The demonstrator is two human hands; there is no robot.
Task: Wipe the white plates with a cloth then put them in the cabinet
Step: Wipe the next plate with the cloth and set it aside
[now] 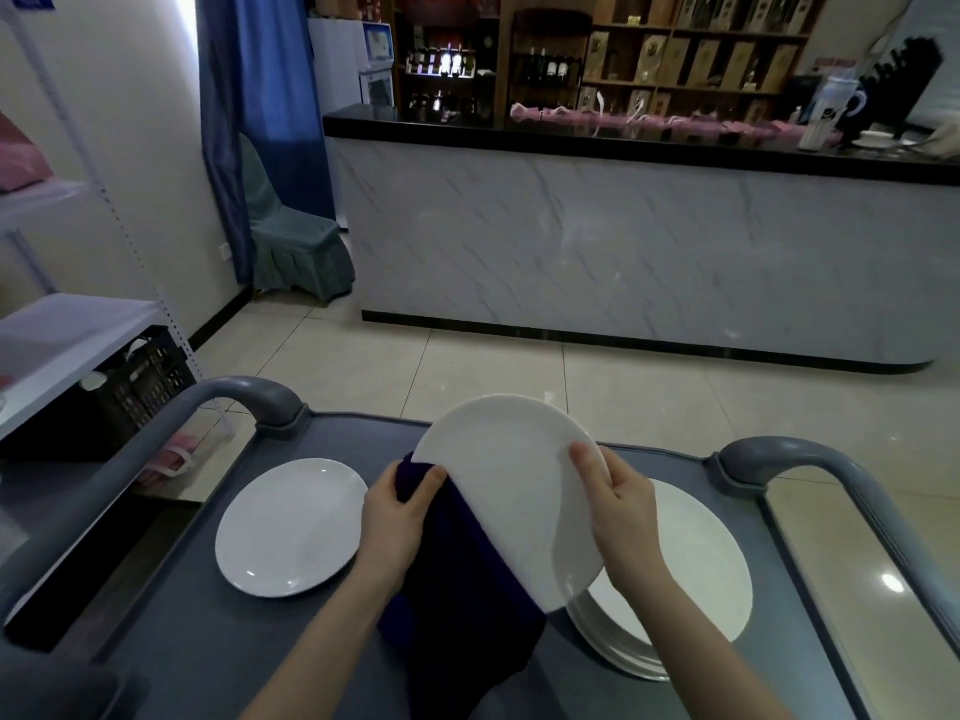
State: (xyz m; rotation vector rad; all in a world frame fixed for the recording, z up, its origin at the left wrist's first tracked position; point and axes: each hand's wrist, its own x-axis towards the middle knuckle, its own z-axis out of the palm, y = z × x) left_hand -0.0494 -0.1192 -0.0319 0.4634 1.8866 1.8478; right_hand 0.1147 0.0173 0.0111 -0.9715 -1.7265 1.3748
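Note:
I hold a white plate (506,478) tilted up above a grey cart (208,631). My right hand (615,504) grips its right rim, thumb on the face. My left hand (397,514) clutches a dark purple cloth (462,605) against the plate's left edge; the cloth hangs down under the plate. One single white plate (291,527) lies flat on the cart at the left. A stack of white plates (691,574) sits on the cart at the right, partly hidden by the held plate and my right arm.
The cart has raised grey handles at the left (244,397) and right (800,459). A white shelf unit (62,330) with a black crate (130,392) stands at the left. A marble-fronted bar counter (623,241) lies ahead across tiled floor (467,366).

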